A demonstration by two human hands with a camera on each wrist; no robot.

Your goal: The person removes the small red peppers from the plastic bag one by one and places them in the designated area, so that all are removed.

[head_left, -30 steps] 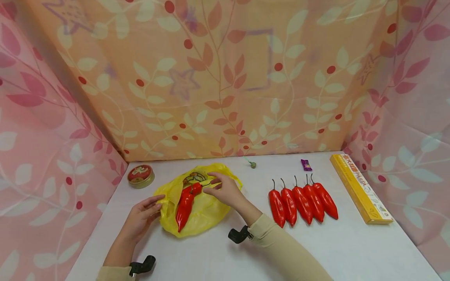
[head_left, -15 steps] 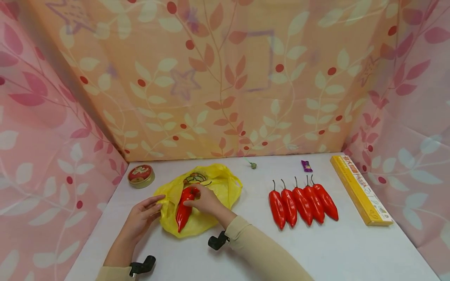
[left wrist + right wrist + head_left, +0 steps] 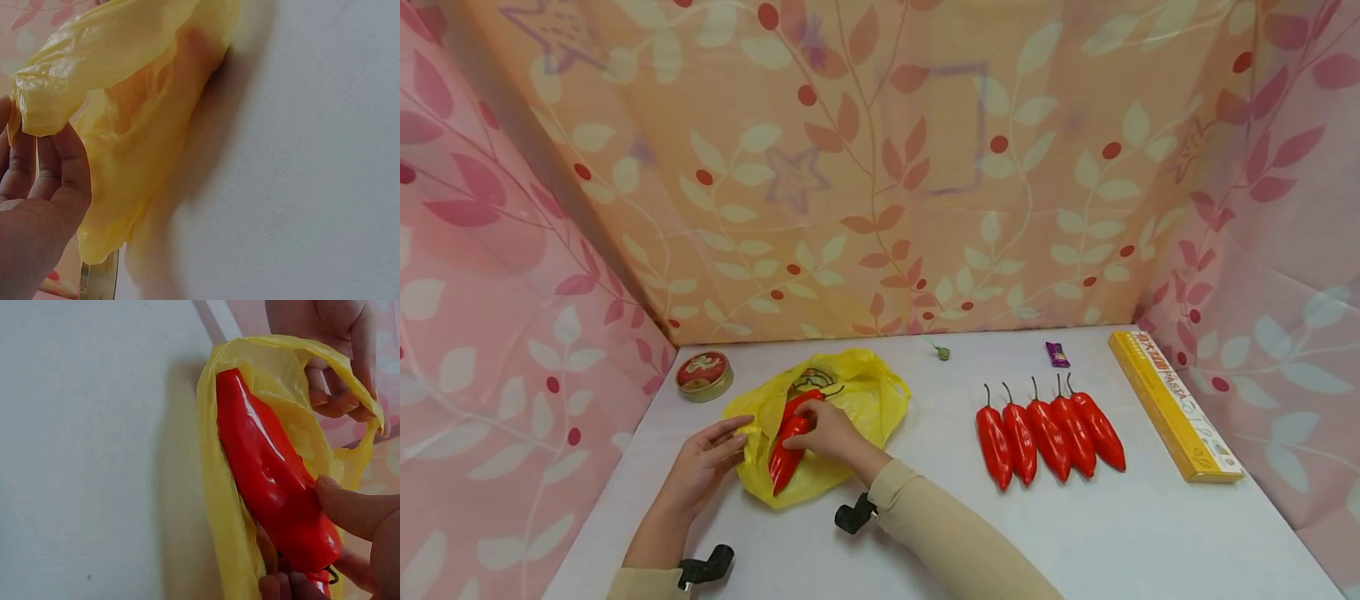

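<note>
A yellow plastic bag [image 3: 868, 396] lies on the white table with its mouth held up at the left. My left hand [image 3: 706, 458] pinches the bag's edge between thumb and fingers, as the left wrist view shows with the bag [image 3: 125, 169] hanging from the fingertips [image 3: 69, 147]. My right hand [image 3: 833, 433] grips a glossy red chili pepper [image 3: 269, 469] near its stem end, thumb on top and fingers beneath. The pepper's tip points into the bag's mouth. Part of another red pepper [image 3: 320, 581] shows beneath it, mostly hidden by the hand.
To the right, several red chili peppers [image 3: 1043, 433] lie in a row. Behind them are a purple wrapped candy [image 3: 1057, 354] and a yellow pasta box [image 3: 1172, 408]. A round red tin [image 3: 703, 375] stands left of the bag, and a small green item [image 3: 942, 353] lies at the back.
My right hand has come down and left from above the bag and taken hold of the chili pepper, which has shifted slightly left. My left hand has stayed at the bag's edge.
</note>
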